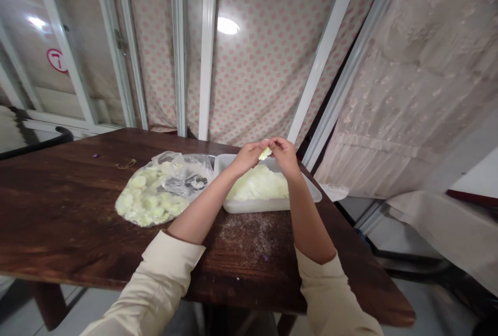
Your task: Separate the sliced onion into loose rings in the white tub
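Above a white plastic tub (257,205), my left hand (249,155) and my right hand (283,153) meet, the fingers of both closed on a small pale yellow-green piece (265,153). The tub holds a heap of pale, fluffy yellow-white material (259,183). To the left of the tub lies a clear plastic bag (150,196) full of pale green-yellow round pieces.
The dark wooden table (58,206) carries a thin string (126,164) and a small purple bit (96,156) at the back left. White specks (249,235) lie in front of the tub. Curtained windows (264,66) stand behind the table.
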`<state>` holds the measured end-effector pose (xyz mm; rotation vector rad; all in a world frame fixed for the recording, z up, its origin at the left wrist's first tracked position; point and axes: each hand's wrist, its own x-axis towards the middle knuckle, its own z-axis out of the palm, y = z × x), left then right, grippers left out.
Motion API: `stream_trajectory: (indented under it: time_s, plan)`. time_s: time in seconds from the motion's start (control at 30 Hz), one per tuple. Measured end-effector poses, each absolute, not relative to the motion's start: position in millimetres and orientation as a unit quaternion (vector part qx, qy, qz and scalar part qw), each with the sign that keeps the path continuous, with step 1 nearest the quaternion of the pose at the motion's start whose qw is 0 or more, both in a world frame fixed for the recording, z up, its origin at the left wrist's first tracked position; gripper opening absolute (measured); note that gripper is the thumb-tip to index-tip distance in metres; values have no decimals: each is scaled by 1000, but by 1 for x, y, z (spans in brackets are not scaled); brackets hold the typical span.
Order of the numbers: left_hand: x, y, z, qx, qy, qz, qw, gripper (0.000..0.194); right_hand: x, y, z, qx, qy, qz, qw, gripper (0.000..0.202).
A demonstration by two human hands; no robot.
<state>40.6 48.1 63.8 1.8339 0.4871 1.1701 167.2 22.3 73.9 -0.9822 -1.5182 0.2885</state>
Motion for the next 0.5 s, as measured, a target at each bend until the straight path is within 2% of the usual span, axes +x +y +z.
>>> stream_trajectory:
  time_s: [0.3, 0.5]
  plan:
    - [37, 47, 68, 753, 241, 466, 399, 32, 180, 36, 68, -476, -543, 77, 687, 23]
    - [37, 51, 67, 757, 255, 460, 387, 36, 186, 34, 65, -595, -533, -19, 601, 25]
